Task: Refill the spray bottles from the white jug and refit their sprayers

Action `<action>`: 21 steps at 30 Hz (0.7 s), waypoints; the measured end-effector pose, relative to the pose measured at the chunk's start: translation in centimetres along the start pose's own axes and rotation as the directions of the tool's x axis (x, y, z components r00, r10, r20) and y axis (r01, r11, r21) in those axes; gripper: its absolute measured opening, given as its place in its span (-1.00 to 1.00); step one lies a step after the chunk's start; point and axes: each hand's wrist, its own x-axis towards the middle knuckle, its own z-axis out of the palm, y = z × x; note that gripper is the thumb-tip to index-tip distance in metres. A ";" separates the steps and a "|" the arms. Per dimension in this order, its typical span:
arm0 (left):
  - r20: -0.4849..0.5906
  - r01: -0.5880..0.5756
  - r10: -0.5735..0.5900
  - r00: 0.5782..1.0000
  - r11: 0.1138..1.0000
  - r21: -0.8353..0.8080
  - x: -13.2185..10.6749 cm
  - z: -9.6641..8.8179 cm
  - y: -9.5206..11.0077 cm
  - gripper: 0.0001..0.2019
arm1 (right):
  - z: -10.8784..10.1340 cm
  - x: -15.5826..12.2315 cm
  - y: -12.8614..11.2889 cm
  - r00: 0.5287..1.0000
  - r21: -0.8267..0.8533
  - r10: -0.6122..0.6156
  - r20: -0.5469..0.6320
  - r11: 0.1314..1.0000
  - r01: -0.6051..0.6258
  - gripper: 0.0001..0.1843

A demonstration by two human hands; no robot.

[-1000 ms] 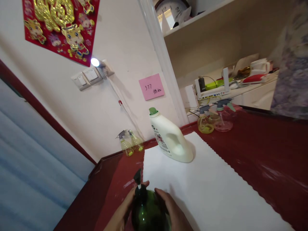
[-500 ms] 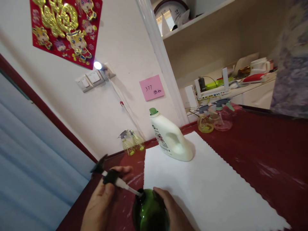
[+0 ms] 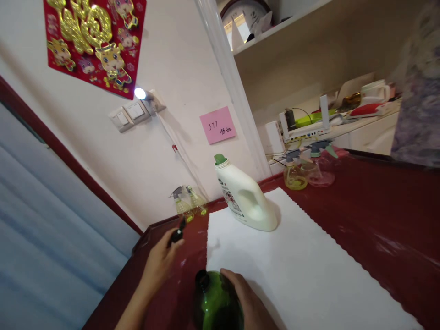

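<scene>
My left hand (image 3: 164, 254) is closed around a black pump head (image 3: 177, 235), held above the red tabletop to the left of the white sheet. Its tube is hidden from this angle. At the bottom of the view is a dark green bottle (image 3: 217, 302) with its black neck (image 3: 202, 278) uncovered. My right hand (image 3: 248, 298) wraps around the right side of that bottle. Beyond both hands, a pale green detergent jug (image 3: 245, 197) with a handle stands upright on the white sheet (image 3: 302, 256), a green spout in its mouth.
Two small spray bottles (image 3: 185, 208) stand against the wall at the back left. More spray bottles (image 3: 295, 176) stand at the back right, near a white router (image 3: 305, 132). A blue curtain (image 3: 51, 238) hangs on the left. The dark red table (image 3: 385, 206) extends right.
My left hand has drawn the pump out of the green bottle's neck and moved it up and away. My right hand stays on the bottle.
</scene>
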 end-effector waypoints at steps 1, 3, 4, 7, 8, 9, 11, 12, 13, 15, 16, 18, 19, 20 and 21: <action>0.056 0.006 -0.009 0.998 0.998 0.066 0.2 0.9 -1.1 -0.55 | 0.0 0.0 -0.1 1.000 0.002 0.002 -0.012 1.000 -0.002 -0.01; 0.133 0.006 -0.026 0.991 0.989 0.150 0.2 2.4 -2.6 -0.62 | 0.1 -0.1 -0.5 0.999 -0.006 0.009 -0.040 1.000 -0.009 -0.04; 0.160 0.001 -0.031 0.987 0.984 0.181 0.1 3.0 -3.1 -0.65 | 0.1 -0.1 -0.6 0.999 -0.015 0.010 -0.052 1.000 -0.011 -0.05; 0.214 -0.022 -0.030 0.976 0.971 0.237 -0.2 4.3 -4.1 -0.70 | 0.2 -0.1 -0.8 0.998 -0.031 0.008 -0.066 0.999 -0.011 -0.06; 0.224 -0.027 -0.030 0.974 0.968 0.250 -0.3 4.6 -4.3 -0.70 | 0.2 -0.1 -0.7 0.998 -0.032 0.008 -0.063 0.999 -0.011 -0.05; 0.231 -0.030 -0.032 0.972 0.966 0.259 -0.3 4.8 -4.5 -0.70 | 0.2 -0.1 -0.7 0.998 -0.035 0.007 -0.057 0.999 -0.009 -0.05; 0.241 -0.029 -0.036 0.970 0.965 0.262 -0.3 5.1 -4.9 -0.70 | 0.3 -0.1 -0.5 0.999 -0.040 -0.003 -0.042 0.999 0.001 -0.03; 0.244 -0.027 -0.038 0.969 0.967 0.255 -0.2 5.2 -5.0 -0.69 | 0.3 -0.1 -0.4 0.999 -0.045 -0.009 -0.038 0.999 0.008 -0.03; 0.245 -0.024 -0.037 0.969 0.970 0.243 -0.1 5.2 -5.0 -0.66 | 0.3 -0.1 -0.3 0.999 -0.055 -0.014 -0.038 0.998 0.012 -0.03; 0.234 -0.019 -0.032 0.972 0.977 0.213 -0.1 4.8 -4.7 -0.55 | 0.4 -0.1 -0.3 0.999 -0.080 -0.014 -0.043 0.997 0.010 -0.05; 0.222 -0.023 -0.023 0.975 0.979 0.203 -0.2 4.4 -4.3 -0.49 | 0.4 0.0 -0.4 0.999 -0.089 -0.010 -0.044 0.996 0.006 -0.04; 0.194 -0.011 -0.013 0.981 0.992 0.126 -0.8 3.3 -3.0 -0.43 | 0.4 0.0 -0.6 0.999 -0.090 0.005 -0.039 0.996 -0.009 -0.03; 0.195 0.000 -0.013 0.981 0.998 0.067 -1.4 2.6 -2.1 -0.42 | 0.3 0.1 -0.7 0.999 -0.083 0.016 -0.034 0.996 -0.019 -0.03; 0.211 0.056 -0.036 0.977 0.994 -0.092 -2.1 2.0 -1.3 -0.40 | 0.2 0.1 -0.7 0.999 -0.071 0.027 -0.027 0.997 -0.028 -0.03; 0.289 0.139 -0.063 0.955 0.958 -0.251 -2.9 1.4 -0.4 -0.36 | 0.1 0.2 -0.8 0.999 -0.057 0.036 -0.019 0.998 -0.037 -0.02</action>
